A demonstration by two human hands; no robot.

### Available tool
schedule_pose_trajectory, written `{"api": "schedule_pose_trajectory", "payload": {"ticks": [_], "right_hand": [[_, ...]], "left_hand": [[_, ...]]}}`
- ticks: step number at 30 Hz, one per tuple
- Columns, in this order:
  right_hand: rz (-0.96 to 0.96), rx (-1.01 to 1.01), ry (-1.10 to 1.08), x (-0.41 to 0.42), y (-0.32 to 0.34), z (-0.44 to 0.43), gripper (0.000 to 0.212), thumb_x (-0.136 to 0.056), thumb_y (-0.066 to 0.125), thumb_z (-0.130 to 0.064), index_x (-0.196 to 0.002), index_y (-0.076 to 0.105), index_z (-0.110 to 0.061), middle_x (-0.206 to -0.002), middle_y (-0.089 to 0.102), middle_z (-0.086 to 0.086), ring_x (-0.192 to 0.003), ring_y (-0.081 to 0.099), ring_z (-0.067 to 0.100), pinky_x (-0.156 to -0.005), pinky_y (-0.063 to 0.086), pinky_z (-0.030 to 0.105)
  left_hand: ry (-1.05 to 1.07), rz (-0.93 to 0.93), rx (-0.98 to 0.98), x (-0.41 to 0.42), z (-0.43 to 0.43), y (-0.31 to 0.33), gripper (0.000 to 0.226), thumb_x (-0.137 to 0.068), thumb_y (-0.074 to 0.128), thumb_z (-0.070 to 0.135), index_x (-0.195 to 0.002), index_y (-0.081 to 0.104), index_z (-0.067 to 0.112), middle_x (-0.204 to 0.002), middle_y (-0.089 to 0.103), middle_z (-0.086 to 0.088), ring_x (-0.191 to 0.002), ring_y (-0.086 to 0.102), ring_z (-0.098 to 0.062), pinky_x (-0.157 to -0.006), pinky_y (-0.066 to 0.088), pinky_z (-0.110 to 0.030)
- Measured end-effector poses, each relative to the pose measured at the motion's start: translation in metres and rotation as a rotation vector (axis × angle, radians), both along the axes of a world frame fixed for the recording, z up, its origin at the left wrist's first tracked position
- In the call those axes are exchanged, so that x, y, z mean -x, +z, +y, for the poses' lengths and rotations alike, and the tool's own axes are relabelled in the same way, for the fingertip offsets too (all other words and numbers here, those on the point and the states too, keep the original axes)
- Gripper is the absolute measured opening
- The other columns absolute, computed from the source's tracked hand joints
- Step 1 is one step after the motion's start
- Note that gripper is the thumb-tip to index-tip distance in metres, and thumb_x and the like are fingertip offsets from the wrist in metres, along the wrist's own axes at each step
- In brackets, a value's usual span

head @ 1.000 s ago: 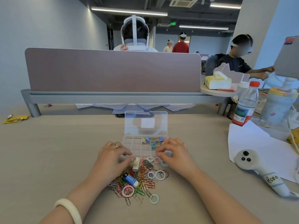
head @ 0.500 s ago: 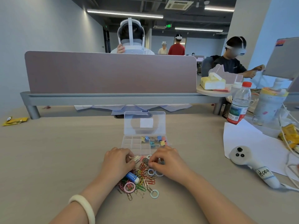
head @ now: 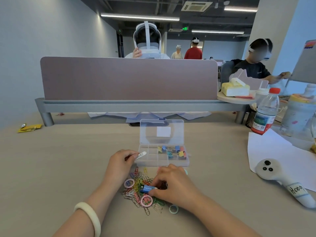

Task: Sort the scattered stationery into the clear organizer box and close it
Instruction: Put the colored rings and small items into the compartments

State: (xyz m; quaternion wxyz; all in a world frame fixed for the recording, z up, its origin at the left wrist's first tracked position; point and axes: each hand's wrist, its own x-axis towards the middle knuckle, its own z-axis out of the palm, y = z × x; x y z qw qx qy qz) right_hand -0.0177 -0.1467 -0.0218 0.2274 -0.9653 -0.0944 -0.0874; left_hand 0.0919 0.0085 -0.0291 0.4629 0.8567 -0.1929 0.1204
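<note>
The left hand (head: 119,165) pinches a white eraser (head: 141,154) just beside the open box (head: 162,163), the right hand (head: 174,184) grips a blue eraser (head: 146,188) on the clips (head: 136,181) heaped before it on the worktop (head: 68,159), a bottle (head: 265,112) well right.

The right hand (head: 172,185) covers the right part of the heap of coloured wire paper clips (head: 136,184) and one end of the small blue-wrapped eraser (head: 146,188), while curled fingers of the left hand (head: 119,165) hide the near end of a small white barcoded piece (head: 141,154).

L hand (head: 120,165), R hand (head: 172,185) pinching.
</note>
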Motion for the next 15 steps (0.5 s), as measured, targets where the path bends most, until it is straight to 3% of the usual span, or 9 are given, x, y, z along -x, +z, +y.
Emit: {"api": "schedule_pose_trajectory", "payload": {"ticks": [2, 6, 11, 13, 15], "right_hand": [[0.000, -0.119, -0.007, -0.002, -0.003, -0.003, 0.024, -0.075, 0.064, -0.049, -0.090, 0.070, -0.031, -0.091, 0.062, -0.009, -0.093, 0.047, 0.010, -0.088, 0.038, 0.033], [0.006, -0.296, -0.079, -0.006, 0.001, -0.020, 0.017, -0.079, 0.064, -0.040, -0.089, 0.071, -0.028, -0.087, 0.064, -0.012, -0.088, 0.054, 0.005, -0.084, 0.046, 0.028], [-0.118, -0.374, -0.255, -0.020, 0.003, -0.045, 0.017, -0.083, 0.065, -0.023, -0.098, 0.071, -0.020, -0.084, 0.062, -0.012, -0.077, 0.055, 0.001, -0.071, 0.040, 0.007], [-0.119, -0.408, -0.265, -0.029, 0.004, -0.051, 0.015, -0.083, 0.064, -0.020, -0.097, 0.071, -0.019, -0.083, 0.064, -0.009, -0.071, 0.054, -0.001, -0.065, 0.039, 0.005], [-0.110, -0.442, -0.276, -0.042, 0.007, -0.053, 0.009, -0.082, 0.064, -0.017, -0.089, 0.070, -0.015, -0.076, 0.064, -0.005, -0.064, 0.052, 0.001, -0.059, 0.039, 0.007]], "left_hand": [[0.014, -0.043, -0.034, -0.004, -0.004, 0.002, 0.013, -0.083, 0.060, 0.012, -0.090, 0.071, 0.012, -0.088, 0.067, -0.002, -0.080, 0.055, -0.012, -0.065, 0.035, -0.009], [-0.042, -0.069, -0.112, -0.012, -0.013, 0.001, 0.011, -0.083, 0.060, 0.016, -0.087, 0.070, 0.013, -0.089, 0.070, -0.002, -0.080, 0.056, -0.010, -0.070, 0.038, -0.019], [-0.095, -0.117, -0.203, -0.021, -0.019, -0.005, 0.010, -0.082, 0.062, 0.020, -0.084, 0.071, 0.016, -0.077, 0.065, 0.008, -0.084, 0.045, -0.012, -0.071, 0.032, -0.024], [-0.110, -0.146, -0.254, -0.023, -0.020, -0.008, 0.011, -0.081, 0.063, 0.020, -0.083, 0.072, 0.015, -0.081, 0.067, 0.004, -0.085, 0.040, -0.012, -0.071, 0.026, -0.022], [-0.109, -0.159, -0.285, -0.026, -0.020, -0.011, 0.012, -0.082, 0.062, 0.021, -0.084, 0.073, 0.016, -0.078, 0.057, 0.011, -0.088, 0.037, -0.013, -0.070, 0.022, -0.020]]}}
